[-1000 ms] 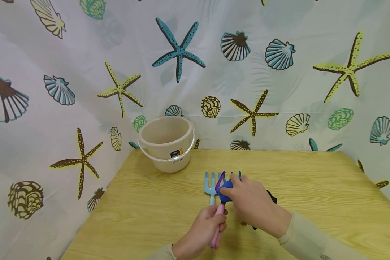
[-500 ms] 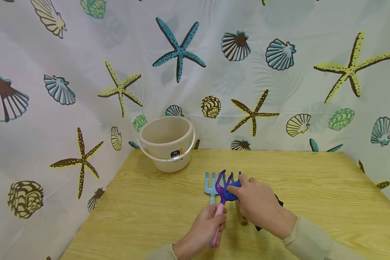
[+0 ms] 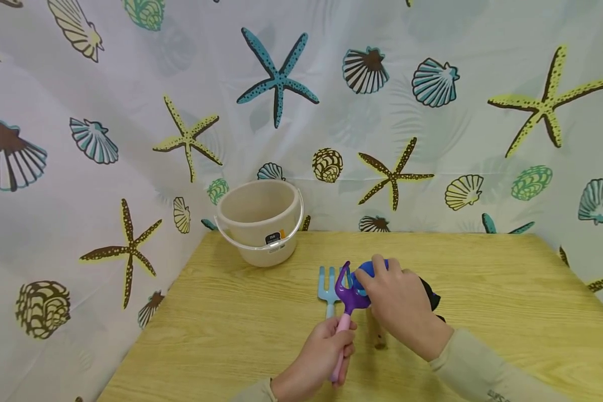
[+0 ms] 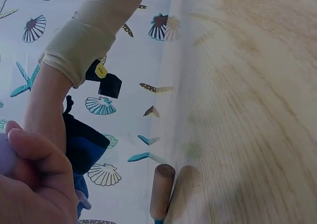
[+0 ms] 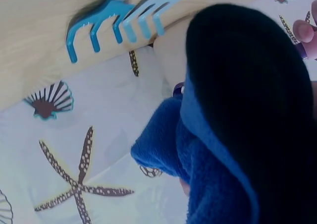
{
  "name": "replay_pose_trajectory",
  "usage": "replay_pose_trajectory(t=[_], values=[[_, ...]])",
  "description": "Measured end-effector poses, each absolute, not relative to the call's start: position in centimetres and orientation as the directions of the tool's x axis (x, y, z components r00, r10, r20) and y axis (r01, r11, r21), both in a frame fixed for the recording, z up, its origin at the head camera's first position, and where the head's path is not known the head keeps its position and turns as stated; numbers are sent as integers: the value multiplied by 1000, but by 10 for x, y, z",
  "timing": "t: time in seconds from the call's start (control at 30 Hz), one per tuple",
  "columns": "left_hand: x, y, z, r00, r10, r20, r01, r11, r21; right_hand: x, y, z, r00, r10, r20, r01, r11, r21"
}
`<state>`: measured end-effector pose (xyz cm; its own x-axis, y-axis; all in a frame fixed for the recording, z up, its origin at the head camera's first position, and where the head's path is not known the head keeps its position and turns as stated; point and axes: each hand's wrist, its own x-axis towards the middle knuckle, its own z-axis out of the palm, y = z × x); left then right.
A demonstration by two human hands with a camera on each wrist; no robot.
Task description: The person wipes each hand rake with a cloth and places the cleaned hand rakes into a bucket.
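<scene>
In the head view my left hand (image 3: 319, 352) grips the pink handle of a small garden hand rake with a purple head (image 3: 350, 300). My right hand (image 3: 402, 304) holds a plush cloth, blue (image 3: 371, 273) with a black side, against the purple tines. The cloth hides part of the tines. In the right wrist view the cloth's black side (image 5: 242, 85) fills much of the frame, and its blue pile folds below. Behind the hands lie a light blue hand fork (image 3: 326, 290) and a darker blue rake (image 5: 99, 28), whose wooden handle (image 4: 162, 192) shows in the left wrist view.
A beige bucket (image 3: 256, 240) with a wire handle stands at the back left of the wooden table (image 3: 221, 324). A curtain (image 3: 291, 139) printed with shells and starfish hangs behind and at the sides.
My right hand and the cloth have shifted slightly right and up along the purple head, uncovering more of it. The left hand keeps its grip in nearly the same place.
</scene>
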<state>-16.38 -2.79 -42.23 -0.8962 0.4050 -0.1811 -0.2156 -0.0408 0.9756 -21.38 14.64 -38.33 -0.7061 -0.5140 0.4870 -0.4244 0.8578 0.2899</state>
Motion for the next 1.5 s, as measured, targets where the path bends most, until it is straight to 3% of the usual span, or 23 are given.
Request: replay_pose_trajectory(t=[0.33,0.53,0.7,1.1,1.5], values=[[-163,-29,-419,-897,411,-162,-180,-5,984,-212,145,-371,-682,-507,527,-450,859,244],[-161,-28,-416,-898,416,-142,-151,11,988,-211,140,-363,-654,-501,567,-420,864,279],[-159,-27,-413,-895,427,-132,-134,25,991,-211,133,-366,-702,-506,502,-398,862,313],[-160,-28,-420,-899,421,-119,-77,115,990,-199,125,-363,-779,-522,348,-463,852,243],[-166,-29,-424,-940,334,-72,-58,52,997,-186,123,-363,-780,-556,287,-526,831,180]])
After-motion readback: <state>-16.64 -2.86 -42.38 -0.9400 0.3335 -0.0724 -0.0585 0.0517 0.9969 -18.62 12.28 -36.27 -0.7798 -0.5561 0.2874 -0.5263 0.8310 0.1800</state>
